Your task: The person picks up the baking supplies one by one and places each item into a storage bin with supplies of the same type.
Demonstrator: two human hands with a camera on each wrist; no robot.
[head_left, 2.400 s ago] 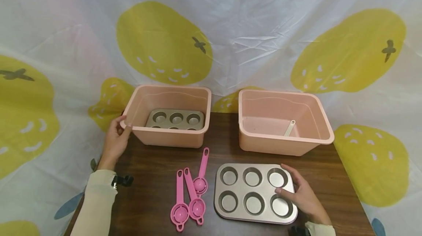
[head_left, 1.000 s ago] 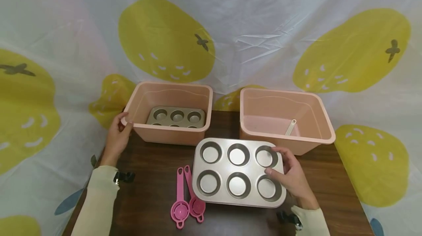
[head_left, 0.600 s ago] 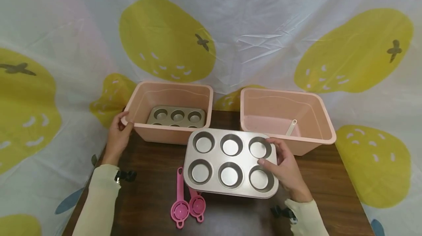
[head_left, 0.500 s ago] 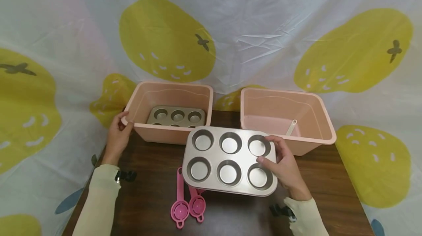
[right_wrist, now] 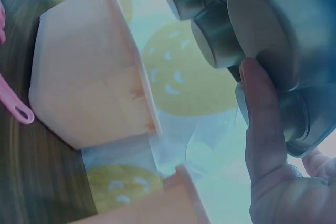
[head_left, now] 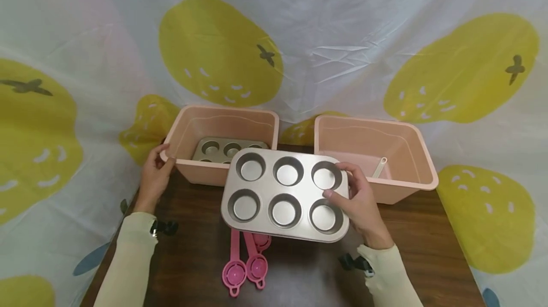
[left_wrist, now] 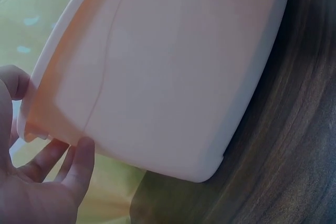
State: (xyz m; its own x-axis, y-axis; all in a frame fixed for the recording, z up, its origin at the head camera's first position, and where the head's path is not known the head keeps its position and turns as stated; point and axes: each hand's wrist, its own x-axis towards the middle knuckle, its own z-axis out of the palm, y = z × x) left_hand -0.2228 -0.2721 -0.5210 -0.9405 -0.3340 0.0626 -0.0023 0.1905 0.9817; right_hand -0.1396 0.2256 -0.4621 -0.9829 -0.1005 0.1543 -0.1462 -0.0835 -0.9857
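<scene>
My right hand (head_left: pixel 359 200) grips the right end of a silver muffin tin (head_left: pixel 284 197), thumb on top and fingers underneath. The tin is lifted off the table and tilted, its cups facing up. In the right wrist view the underside of the muffin tin (right_wrist: pixel 268 30) shows, with a finger of the right hand (right_wrist: pixel 265 129) against it. My left hand (head_left: pixel 155 176) holds the near left corner of the left pink bin (head_left: pixel 201 173). Inside that bin lies another muffin tin (head_left: pixel 220 147), partly hidden by the bin's front wall and the held tin.
A second pink bin (head_left: pixel 342 128) stands at the right with a pale-handled utensil (head_left: pixel 380 167) in it. Several pink egg separators (head_left: pixel 234 273) lie on the dark wood table (head_left: pixel 184 259), partly under the held tin. A lemon-print cloth (head_left: pixel 317 31) hangs behind.
My right hand has raised the muffin tin from the table and carried it left and away from me, toward the left bin. The left hand stays on that bin's corner.
</scene>
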